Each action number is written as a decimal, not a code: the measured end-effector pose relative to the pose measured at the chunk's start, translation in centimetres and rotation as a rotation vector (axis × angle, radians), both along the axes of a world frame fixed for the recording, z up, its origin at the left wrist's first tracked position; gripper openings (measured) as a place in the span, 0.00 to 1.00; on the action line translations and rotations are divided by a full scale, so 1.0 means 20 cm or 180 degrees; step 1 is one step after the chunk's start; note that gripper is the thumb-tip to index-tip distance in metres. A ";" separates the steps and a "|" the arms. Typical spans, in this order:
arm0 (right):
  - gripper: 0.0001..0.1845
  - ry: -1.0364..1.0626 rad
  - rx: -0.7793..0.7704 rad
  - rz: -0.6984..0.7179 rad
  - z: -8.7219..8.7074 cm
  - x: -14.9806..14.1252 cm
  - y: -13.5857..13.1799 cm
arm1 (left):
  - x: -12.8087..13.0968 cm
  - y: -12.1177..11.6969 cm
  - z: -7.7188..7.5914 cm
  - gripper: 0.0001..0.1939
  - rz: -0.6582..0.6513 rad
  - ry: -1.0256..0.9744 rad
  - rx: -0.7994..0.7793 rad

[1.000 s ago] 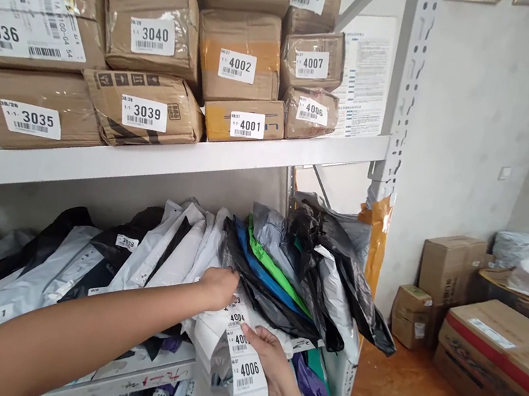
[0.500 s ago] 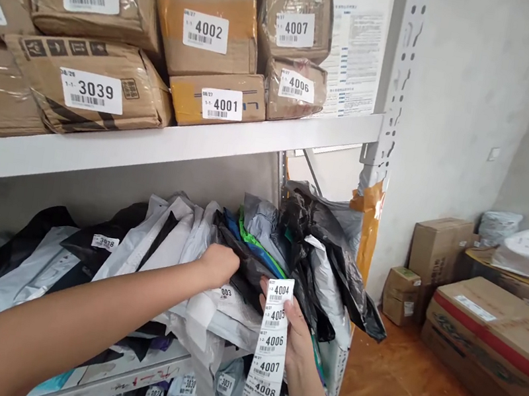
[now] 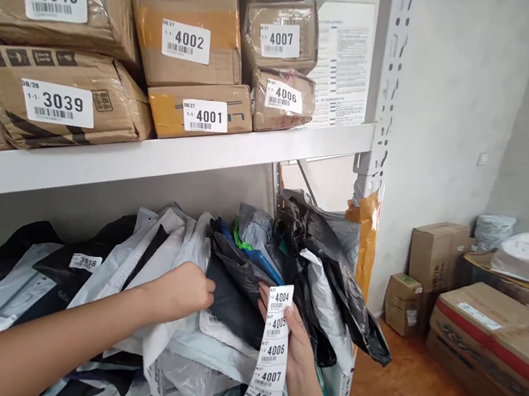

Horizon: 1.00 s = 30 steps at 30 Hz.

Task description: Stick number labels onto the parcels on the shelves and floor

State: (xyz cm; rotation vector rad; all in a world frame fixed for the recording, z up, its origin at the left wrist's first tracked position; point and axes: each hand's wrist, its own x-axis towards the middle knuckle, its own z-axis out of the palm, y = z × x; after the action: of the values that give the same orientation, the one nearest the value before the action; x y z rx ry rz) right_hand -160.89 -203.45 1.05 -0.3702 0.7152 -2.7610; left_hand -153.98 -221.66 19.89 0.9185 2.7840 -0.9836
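Observation:
My left hand is closed in a fist among the packed mailing bags on the lower shelf. It grips a white plastic bag, whose loose part hangs below the fist; the fingertips are hidden. Beside it, a black plastic bag leans to the right, with a partly covered white label near its lower edge. My right hand holds a strip of number labels between thumb and fingers. Its top label reads 4004, followed by 4005, 4006 and several more down the strip.
Taped cartons with number labels stand on the upper shelf. Black and grey bags bulge past the taped shelf post. To the right, large cartons rest on the brown floor.
My left hand has moved left with the white bag, exposing more of the black bag. My right hand still holds the label strip. The view has shifted slightly up and right.

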 end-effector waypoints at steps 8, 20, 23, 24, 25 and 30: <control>0.18 0.0456 0.0772 0.0555 0.08 0.22 -0.11 | -0.15 -0.10 0.02 0.21 0.1534 -0.1587 0.2072; 0.28 0.0116 0.1572 -0.0288 0.16 0.14 -0.41 | -0.27 -0.10 -0.08 0.15 0.1970 -0.1353 0.1909; 0.30 -0.0035 0.1666 -0.0549 0.15 0.14 -0.42 | -0.25 -0.07 -0.11 0.15 0.2031 -0.0979 0.1761; 0.30 -0.0051 0.1684 -0.0524 0.15 0.14 -0.41 | -0.23 -0.05 -0.12 0.14 0.2039 -0.0827 0.1681; 0.30 -0.0044 0.1694 -0.0424 0.15 0.15 -0.40 | -0.22 -0.03 -0.12 0.12 0.2043 -0.0670 0.1587; 0.28 -0.0014 0.1734 0.0178 0.15 0.20 -0.34 | -0.14 0.05 -0.14 0.11 0.2037 -0.0143 0.1141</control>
State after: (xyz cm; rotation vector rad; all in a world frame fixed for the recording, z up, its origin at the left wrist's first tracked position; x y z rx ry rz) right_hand -156.83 -210.22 4.12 -0.2586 1.3767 -2.3806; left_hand -156.75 -220.58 17.18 0.0204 2.9374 -0.3710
